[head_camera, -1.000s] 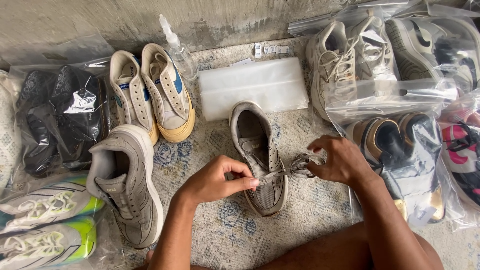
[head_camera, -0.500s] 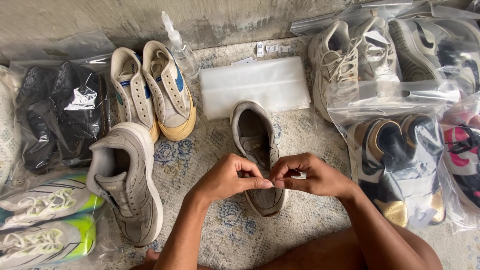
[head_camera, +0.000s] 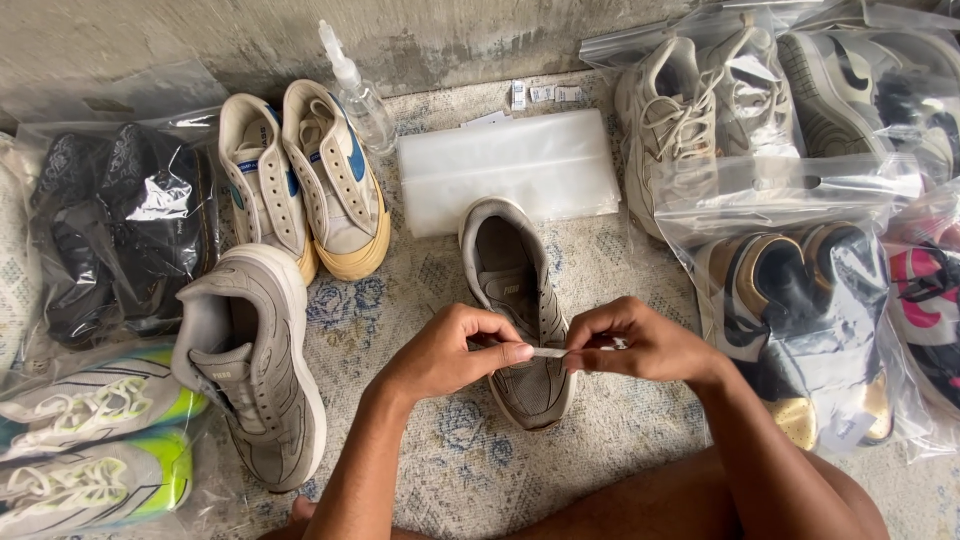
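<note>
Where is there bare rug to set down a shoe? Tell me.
Bare rug shows between the grey shoe under both hands and the bagged shoes on the right, and between it and the lone grey sneaker. The outer edges are crowded with bags.

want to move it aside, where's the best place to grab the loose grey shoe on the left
Probably the padded heel collar of the grey shoe, from above. It lies upright and unbagged on the rug, opening upward, so fingers can hook inside the rim there.
</note>
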